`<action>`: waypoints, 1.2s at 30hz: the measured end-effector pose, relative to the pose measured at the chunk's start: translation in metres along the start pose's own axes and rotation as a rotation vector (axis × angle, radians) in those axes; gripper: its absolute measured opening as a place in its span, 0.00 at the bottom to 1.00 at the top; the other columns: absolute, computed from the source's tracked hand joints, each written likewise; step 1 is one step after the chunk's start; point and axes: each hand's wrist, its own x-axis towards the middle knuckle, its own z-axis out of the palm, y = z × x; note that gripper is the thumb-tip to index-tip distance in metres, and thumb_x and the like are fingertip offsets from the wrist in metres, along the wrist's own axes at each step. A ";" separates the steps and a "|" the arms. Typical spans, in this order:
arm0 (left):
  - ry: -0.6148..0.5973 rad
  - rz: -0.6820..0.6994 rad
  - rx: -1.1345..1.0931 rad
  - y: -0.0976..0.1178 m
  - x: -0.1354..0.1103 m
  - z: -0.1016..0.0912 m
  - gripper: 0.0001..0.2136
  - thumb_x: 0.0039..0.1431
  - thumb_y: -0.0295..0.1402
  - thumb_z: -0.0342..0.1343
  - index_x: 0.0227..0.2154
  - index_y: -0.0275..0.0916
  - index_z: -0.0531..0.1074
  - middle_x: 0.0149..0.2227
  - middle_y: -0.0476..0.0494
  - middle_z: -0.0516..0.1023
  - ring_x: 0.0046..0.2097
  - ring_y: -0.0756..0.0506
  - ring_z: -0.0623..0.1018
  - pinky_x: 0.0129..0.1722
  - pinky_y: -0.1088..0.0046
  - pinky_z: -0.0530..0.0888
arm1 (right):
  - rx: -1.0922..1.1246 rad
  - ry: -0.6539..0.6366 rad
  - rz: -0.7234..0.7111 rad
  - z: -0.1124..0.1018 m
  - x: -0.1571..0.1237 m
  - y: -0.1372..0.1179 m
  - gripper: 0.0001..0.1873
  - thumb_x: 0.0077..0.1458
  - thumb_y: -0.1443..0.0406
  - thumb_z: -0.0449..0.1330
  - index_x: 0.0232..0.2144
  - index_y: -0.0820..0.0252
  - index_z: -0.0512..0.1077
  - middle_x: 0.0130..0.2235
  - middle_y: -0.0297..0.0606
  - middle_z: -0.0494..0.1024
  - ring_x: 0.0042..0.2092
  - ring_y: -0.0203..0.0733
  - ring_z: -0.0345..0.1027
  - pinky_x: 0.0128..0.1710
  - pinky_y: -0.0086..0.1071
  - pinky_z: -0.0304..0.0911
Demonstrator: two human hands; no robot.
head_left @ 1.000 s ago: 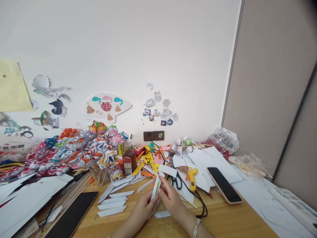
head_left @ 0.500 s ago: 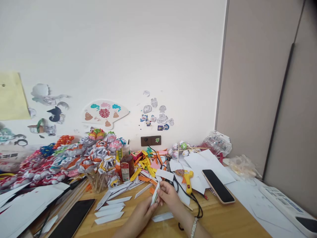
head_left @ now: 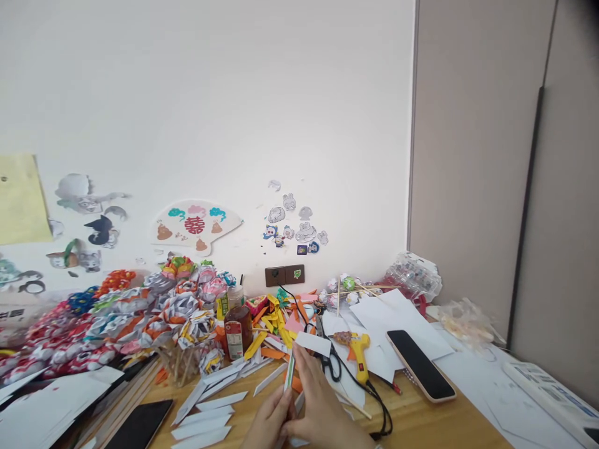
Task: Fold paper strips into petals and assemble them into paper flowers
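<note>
The folded paper strip (head_left: pixel 290 372) slants up above the desk (head_left: pixel 421 430), seemingly steadied by the left hand (head_left: pixel 269 421), whose grip pinches its lower end; the right hand (head_left: pixel 318 399) lies straight-fingered alongside, grip unclear; white strips (head_left: pixel 221 401) lie leftward, handily near

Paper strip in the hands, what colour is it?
The paper strip is white with green, in the head view.

I see a white wall (head_left: pixel 299 93) beyond the fingers (head_left: pixel 309 377) | brown socket plate (head_left: pixel 284 275) low on it, straight past them | beige-grey panels (head_left: pixel 472 156) with a dark strip (head_left: pixel 524 218) off to their right | wooden tabletop (head_left: pixel 421 419) beneath them | soft light across the wall
</note>
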 end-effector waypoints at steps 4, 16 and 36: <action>0.001 -0.019 -0.067 -0.001 0.002 0.004 0.29 0.41 0.67 0.51 0.17 0.41 0.64 0.20 0.53 0.63 0.25 0.48 0.64 0.27 0.73 0.65 | -0.118 -0.067 0.001 0.000 0.003 -0.004 0.61 0.36 0.68 0.70 0.67 0.66 0.41 0.68 0.50 0.41 0.67 0.58 0.32 0.65 0.52 0.33; -0.068 -0.070 -0.117 0.000 0.000 0.005 0.28 0.39 0.66 0.55 0.17 0.42 0.63 0.17 0.55 0.62 0.21 0.50 0.62 0.22 0.74 0.62 | -0.069 -0.047 0.000 -0.002 0.004 0.002 0.63 0.37 0.67 0.70 0.67 0.62 0.37 0.67 0.49 0.44 0.67 0.58 0.38 0.64 0.52 0.38; -0.178 -0.024 -0.085 0.006 -0.009 0.003 0.27 0.47 0.64 0.51 0.17 0.42 0.61 0.13 0.56 0.63 0.19 0.51 0.59 0.23 0.75 0.57 | 0.732 0.172 0.003 0.002 0.010 0.027 0.31 0.50 0.40 0.59 0.43 0.57 0.71 0.33 0.38 0.71 0.34 0.44 0.67 0.33 0.34 0.63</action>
